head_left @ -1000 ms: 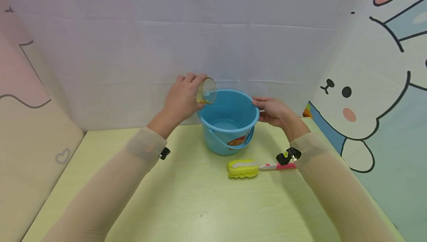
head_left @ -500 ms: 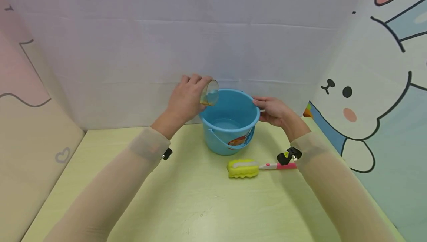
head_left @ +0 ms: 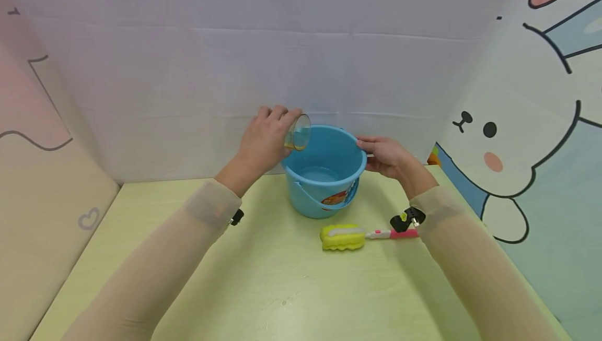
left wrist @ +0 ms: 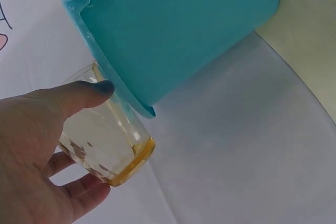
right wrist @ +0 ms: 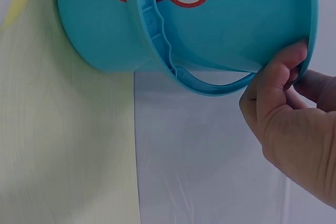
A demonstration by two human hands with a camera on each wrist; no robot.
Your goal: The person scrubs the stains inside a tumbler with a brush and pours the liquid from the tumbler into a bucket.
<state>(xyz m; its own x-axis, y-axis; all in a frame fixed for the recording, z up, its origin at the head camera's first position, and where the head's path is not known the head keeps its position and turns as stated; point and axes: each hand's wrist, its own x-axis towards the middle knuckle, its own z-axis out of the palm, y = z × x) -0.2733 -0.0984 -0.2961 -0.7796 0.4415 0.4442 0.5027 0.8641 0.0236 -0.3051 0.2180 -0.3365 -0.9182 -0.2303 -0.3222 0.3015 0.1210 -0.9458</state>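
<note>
My left hand [head_left: 264, 140] grips an amber-tinted glass [head_left: 299, 133], tilted with its mouth over the left rim of a blue bucket [head_left: 310, 192]. In the left wrist view the thumb lies along the side of the glass [left wrist: 105, 129], near the bucket's rim, with other fingers round the far side. At the bucket's right rim my right hand [head_left: 383, 155] pinches the edge. The right wrist view shows the fingers of that hand [right wrist: 286, 95] curled at the rim, where the handle [right wrist: 210, 88] meets the bucket. A shallow layer of what looks like water covers the bucket's bottom.
In front of the bucket lies a sponge brush [head_left: 342, 237] with a yellow-green head and a pink and white handle, partly behind the right wrist. The pale table [head_left: 282, 289] meets a white cloth wall [head_left: 188, 80] at the back. A printed cloth [head_left: 517, 137] hangs on the right.
My left hand has moved slightly to the right with the glass, bringing its mouth further over the bucket. The right hand, bucket and brush stay in place.
</note>
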